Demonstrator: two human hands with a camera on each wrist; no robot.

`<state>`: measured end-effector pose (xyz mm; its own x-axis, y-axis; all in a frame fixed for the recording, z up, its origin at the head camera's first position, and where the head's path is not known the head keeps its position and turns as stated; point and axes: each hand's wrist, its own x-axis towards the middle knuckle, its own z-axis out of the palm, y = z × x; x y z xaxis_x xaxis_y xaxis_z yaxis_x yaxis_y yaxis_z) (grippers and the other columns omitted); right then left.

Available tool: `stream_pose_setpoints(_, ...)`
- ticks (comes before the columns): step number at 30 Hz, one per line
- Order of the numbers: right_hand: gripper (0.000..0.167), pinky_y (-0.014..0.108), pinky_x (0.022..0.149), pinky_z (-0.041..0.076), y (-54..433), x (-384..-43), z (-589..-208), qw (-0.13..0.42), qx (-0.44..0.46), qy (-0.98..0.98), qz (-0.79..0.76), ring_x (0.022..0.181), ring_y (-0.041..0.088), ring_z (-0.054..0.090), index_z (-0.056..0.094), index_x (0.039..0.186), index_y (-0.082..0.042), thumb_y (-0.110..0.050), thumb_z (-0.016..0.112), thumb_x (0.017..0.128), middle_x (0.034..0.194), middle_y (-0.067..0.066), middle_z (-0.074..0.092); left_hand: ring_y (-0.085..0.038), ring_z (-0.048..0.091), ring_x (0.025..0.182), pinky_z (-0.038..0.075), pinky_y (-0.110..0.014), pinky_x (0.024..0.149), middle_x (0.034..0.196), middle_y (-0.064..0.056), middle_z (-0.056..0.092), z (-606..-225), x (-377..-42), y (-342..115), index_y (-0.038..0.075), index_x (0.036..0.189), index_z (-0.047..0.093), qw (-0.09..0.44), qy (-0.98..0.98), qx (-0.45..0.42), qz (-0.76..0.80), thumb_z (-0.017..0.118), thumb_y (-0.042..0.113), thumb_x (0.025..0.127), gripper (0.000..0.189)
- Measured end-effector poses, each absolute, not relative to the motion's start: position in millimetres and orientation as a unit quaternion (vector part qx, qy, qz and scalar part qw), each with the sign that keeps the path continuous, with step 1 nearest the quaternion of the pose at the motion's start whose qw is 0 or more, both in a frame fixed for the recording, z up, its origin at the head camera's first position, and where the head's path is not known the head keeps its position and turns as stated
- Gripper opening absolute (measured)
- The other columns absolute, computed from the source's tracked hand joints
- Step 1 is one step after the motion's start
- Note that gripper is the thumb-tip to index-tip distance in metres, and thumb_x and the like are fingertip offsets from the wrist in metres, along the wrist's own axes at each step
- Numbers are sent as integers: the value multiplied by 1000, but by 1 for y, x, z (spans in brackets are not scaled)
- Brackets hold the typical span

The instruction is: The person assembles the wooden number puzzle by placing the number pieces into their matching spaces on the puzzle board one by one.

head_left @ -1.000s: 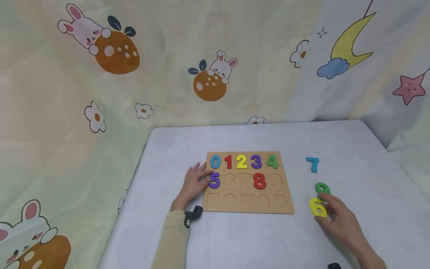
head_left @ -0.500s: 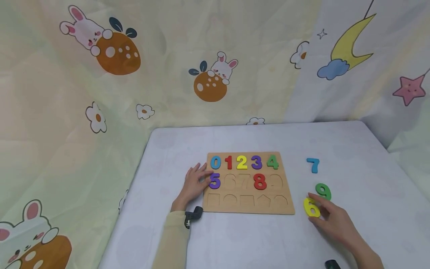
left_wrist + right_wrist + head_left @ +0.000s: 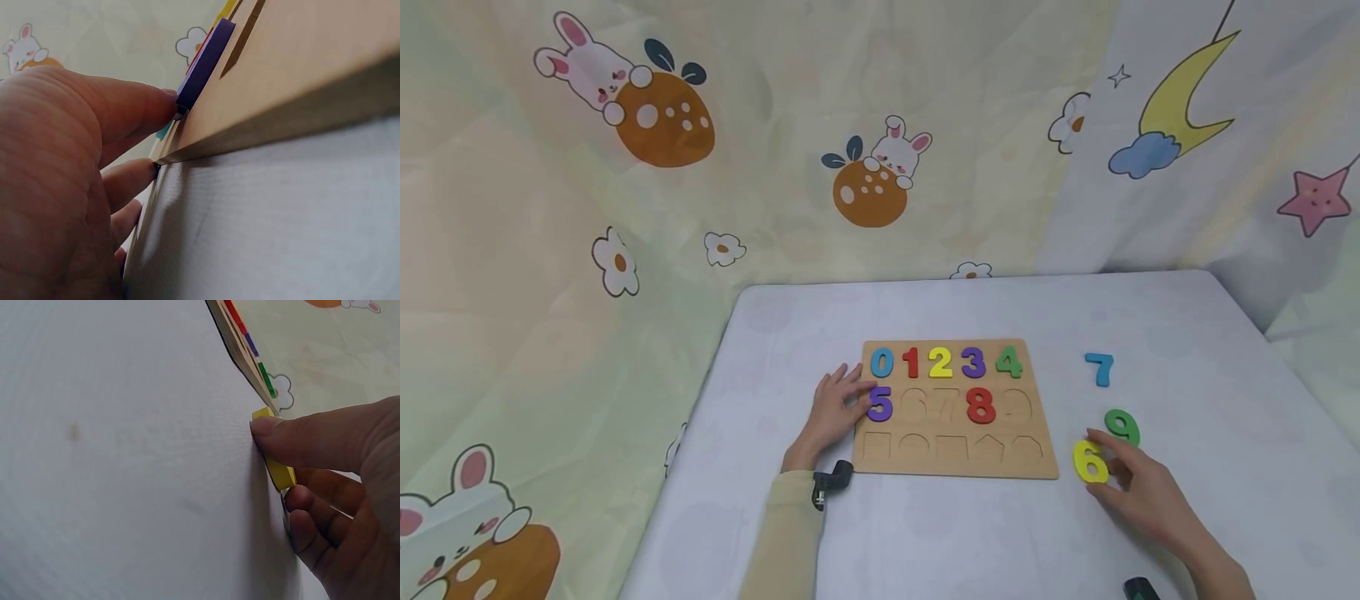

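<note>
The left hand [image 3: 832,411] rests at the left edge of a wooden number board [image 3: 925,457], fingers along that edge. In the left wrist view, one of its digits touches the side of the purple number 5 [image 3: 206,62], which sits in the second row. At the right, the right hand [image 3: 1146,487] pinches a yellow number 6 [image 3: 1090,462] between thumb and fingers. The right wrist view shows the yellow 6 [image 3: 279,470] low against the white tabletop; whether it touches cannot be told. Just behind this hand lies a green number 9 [image 3: 1122,425], partly hidden.
A blue number 7 [image 3: 1101,369] lies behind the 9. The board's top row holds 0 to 4, and a red 8 [image 3: 981,406] sits in the second row among bare outlines. White cloth covers the table [image 3: 970,542]; a printed curtain [image 3: 970,100] hangs behind.
The right hand has slid the yellow 6 leftward, away from the green 9, slowing in the last half second. The left hand and the board stay as they were.
</note>
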<state>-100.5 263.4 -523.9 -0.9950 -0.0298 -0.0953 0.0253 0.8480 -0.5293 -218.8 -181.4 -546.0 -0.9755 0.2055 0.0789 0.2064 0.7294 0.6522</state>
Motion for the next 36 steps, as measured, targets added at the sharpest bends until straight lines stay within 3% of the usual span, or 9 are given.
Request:
stream_pose_setpoints(13,75,28,62,47,257,-107,-522,-7,-4,965,-262,81,22,51,45,142,-4,-14,81,77,116,17,60,-29,21,148,5,-50,122,151,-6,43,-545,-218,-181,19,123,69,11,-930,-115,-348,66,28,93,31)
stream_pose_setpoints(21,72,38,71,54,240,-123,-515,-52,-37,959,-276,86,25,58,46,141,-3,-11,80,77,123,18,59,-29,21,148,5,-50,122,151,-6,44,-546,-219,-181,19,122,69,14,-932,-113,-345,66,27,93,30)
stream_pose_setpoints(28,71,47,78,55,220,-140,-507,-27,-40,952,-304,95,31,58,43,144,-4,-12,78,82,132,21,53,-29,21,148,5,-50,122,151,-6,44,-546,-219,-181,19,121,69,11,-931,-112,-347,67,26,92,30)
stream_pose_setpoints(36,69,46,80,56,202,-158,-509,-31,-65,943,-324,96,32,59,43,144,-6,-15,77,84,133,20,53,-28,21,148,4,-49,122,152,-5,43,-546,-219,-182,19,123,69,5,-930,-113,-349,67,28,92,32)
